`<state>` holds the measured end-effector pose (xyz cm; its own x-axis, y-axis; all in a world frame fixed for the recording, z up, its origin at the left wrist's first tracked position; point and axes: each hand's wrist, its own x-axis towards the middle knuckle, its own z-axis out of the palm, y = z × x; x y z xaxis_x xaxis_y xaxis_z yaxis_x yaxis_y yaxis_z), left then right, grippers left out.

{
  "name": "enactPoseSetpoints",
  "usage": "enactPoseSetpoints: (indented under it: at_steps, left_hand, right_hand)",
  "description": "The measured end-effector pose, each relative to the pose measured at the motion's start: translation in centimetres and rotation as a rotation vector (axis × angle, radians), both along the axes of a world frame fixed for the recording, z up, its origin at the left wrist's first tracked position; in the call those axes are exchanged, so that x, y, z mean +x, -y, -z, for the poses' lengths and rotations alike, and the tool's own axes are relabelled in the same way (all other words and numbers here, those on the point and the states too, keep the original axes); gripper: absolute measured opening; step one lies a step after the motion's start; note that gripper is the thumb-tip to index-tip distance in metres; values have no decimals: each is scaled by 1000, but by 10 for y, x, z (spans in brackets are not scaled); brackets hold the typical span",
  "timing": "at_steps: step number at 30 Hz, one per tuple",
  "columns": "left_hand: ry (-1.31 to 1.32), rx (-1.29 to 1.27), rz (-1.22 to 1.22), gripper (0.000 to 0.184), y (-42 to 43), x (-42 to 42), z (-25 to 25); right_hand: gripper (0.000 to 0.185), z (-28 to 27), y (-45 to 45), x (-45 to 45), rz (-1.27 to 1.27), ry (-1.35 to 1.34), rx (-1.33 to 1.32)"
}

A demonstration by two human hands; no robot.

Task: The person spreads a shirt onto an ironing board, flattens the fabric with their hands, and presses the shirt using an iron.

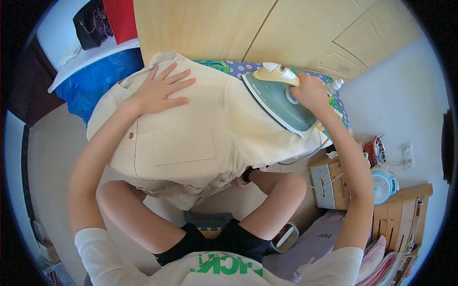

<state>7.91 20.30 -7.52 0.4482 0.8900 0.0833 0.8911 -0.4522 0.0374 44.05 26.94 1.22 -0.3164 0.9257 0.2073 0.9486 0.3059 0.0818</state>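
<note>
A cream garment (191, 124) with a stitched pocket and a button is spread over a patterned ironing surface (238, 68). My left hand (164, 90) lies flat on its upper left part, fingers spread. At the right, my right hand (309, 93) is wrapped round the handle of a green and cream iron (281, 102). The iron rests over the garment's sleeve, its tip pointing to the upper left. A grey cord (305, 156) runs below the iron along the garment's edge.
Wooden cabinet doors (200, 28) stand behind the board. A small spray bottle (337, 85) is by the right wrist. At the right are a drawer box (329, 183) and a blue fan (383, 187). A blue bag (102, 78) lies at the left.
</note>
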Motion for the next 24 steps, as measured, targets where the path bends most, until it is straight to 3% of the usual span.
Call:
enactPoseSetpoints:
  at_steps: [7,13,15,16,18,24]
  left_hand:
    - [58,17,-7,51,-1,-2,5]
    - [174,79,-1,48,-2,2,6]
    - [289,95,17,46,-10,-4,13]
    - [410,115,33,44,-12,-7,14]
    - [512,112,11,42,-13,-10,15]
    - [745,152,-13,41,-15,-13,19]
  right_hand:
    - [27,5,-5,7,17,-54,54]
    - [29,-11,-35,26,42,-212,-141]
    - [25,-35,-29,25,75,-694,-644]
    - [25,-41,-20,17,78,-701,-652]
    - [24,-51,-1,-9,35,-1071,-840]
    - [27,-36,20,-91,-19,-1395,-1128]
